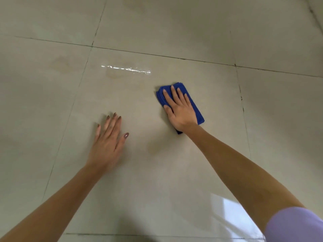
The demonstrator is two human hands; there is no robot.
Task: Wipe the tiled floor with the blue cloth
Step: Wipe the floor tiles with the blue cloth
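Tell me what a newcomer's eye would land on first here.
The folded blue cloth, vivid against the pale tiled floor, sits right of centre under the flat right hand. The left hand rests open on the same tile, and a bright wet streak glints beyond both.

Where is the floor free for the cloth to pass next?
Free: the tile between the left hand and the right hand, and beyond the blue cloth up to the grout line. The shiny wet streak lies far left. Nothing crowds the tiled floor.
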